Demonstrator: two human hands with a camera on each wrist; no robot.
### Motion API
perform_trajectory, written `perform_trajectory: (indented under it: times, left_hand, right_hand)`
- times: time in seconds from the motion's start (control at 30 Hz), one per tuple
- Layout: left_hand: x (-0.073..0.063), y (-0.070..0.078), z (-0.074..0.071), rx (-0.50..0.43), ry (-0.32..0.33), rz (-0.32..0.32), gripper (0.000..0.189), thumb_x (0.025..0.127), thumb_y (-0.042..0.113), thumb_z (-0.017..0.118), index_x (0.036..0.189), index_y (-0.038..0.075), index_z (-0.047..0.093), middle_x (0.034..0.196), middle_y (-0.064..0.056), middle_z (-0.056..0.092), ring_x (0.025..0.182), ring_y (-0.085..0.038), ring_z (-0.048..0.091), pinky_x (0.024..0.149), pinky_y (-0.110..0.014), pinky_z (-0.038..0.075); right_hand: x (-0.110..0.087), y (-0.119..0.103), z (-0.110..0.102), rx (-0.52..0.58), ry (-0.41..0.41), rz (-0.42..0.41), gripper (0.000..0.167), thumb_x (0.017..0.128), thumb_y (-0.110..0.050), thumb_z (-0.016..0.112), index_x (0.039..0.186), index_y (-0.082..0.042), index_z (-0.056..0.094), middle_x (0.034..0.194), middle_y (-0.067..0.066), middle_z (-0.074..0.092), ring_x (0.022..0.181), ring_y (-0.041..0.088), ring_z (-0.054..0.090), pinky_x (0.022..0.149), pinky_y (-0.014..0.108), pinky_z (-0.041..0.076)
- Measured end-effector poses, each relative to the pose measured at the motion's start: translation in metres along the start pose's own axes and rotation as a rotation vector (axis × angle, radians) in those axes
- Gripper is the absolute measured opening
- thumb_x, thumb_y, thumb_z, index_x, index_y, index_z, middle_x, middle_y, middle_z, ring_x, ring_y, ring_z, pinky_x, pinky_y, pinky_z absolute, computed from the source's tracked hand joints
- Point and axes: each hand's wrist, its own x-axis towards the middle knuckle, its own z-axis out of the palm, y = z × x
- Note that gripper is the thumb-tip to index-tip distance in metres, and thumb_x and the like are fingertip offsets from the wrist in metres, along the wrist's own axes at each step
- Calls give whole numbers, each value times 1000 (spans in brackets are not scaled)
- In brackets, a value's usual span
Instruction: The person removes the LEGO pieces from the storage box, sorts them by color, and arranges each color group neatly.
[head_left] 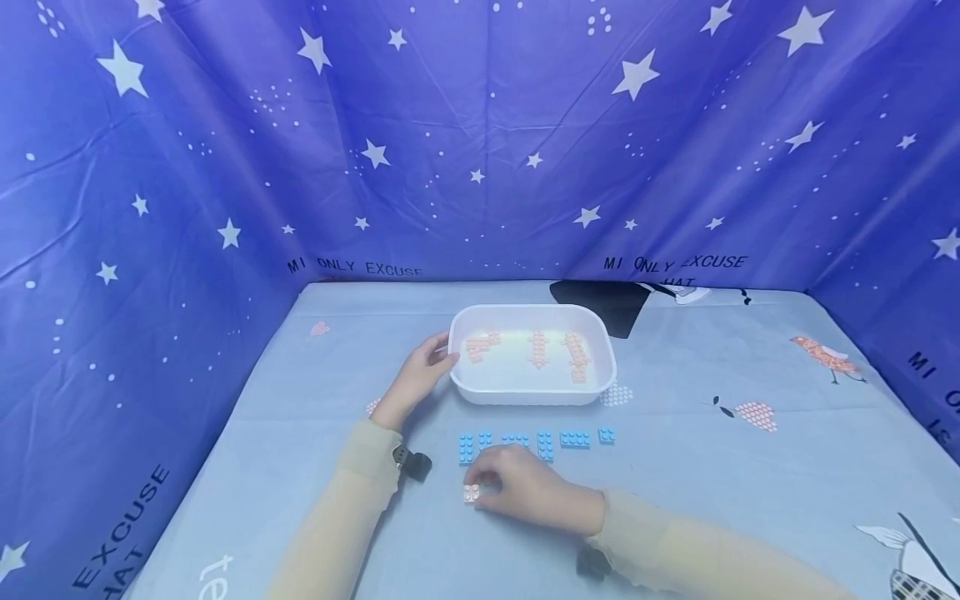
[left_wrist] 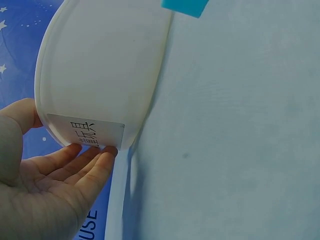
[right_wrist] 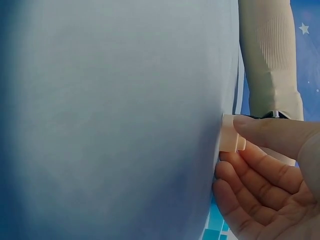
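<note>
A white plastic tub [head_left: 532, 398] stands on the cloth-covered table with several pale orange toy bricks [head_left: 577, 357] inside, in three groups. My left hand [head_left: 422, 371] holds the tub's left end. In the left wrist view, its thumb is at the rim and its fingers lie against the labelled outer wall [left_wrist: 100, 65]. Nearer to me, my right hand [head_left: 521, 487] pinches a small pale orange brick [head_left: 471, 493] between thumb and fingers. The right wrist view shows that brick [right_wrist: 229, 134] right at the cloth. Just beyond this hand runs a row of blue toy bricks [head_left: 575, 439], partly hidden by it.
A light blue cloth [head_left: 697, 475] printed with birds and hearts covers the table. Purple curtains [head_left: 480, 125] with white stars enclose its back and sides. Black wrist devices [head_left: 415, 464] sit on both forearms.
</note>
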Motion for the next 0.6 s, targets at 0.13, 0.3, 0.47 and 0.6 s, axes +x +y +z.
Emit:
perform_trajectory:
  times: [0.13, 0.3, 0.47, 0.6]
  left_hand:
    - [0, -1, 0, 2, 0, 1, 53, 98, 23, 57, 146, 10, 40, 149, -13, 44, 134, -33, 47, 112, -49, 39]
    - [0, -1, 1, -4, 4, -5, 53, 98, 23, 57, 146, 11, 41, 149, -13, 44, 134, -33, 47, 112, -50, 38]
    - [1, -2, 0, -4, 2, -5, 53, 98, 26, 57, 146, 12, 40, 150, -12, 43, 135, -33, 46, 112, -50, 38]
    - [0, -3, 0, -15, -3, 3, 53, 98, 25, 57, 146, 12, 41, 150, -12, 43, 135, -33, 46, 112, -50, 38]
  right_hand:
    - [-1, 0, 0, -1, 0, 4, 20, 77, -15, 78, 97, -15, 74, 100, -5, 73, 98, 10, 66, 89, 26, 54]
    - [-1, 2, 1, 9, -11, 27, 20, 78, -18, 78, 98, -17, 74, 101, -7, 73, 98, 7, 65, 88, 24, 54]
    - [-2, 2, 1, 14, -6, 23, 21, 78, -19, 78, 98, -16, 75, 100, -6, 73, 95, 6, 64, 85, 21, 54]
    - [-3, 2, 0, 21, 10, 9, 21, 79, -20, 78, 99, -14, 74, 100, -5, 72, 95, 6, 64, 85, 21, 54]
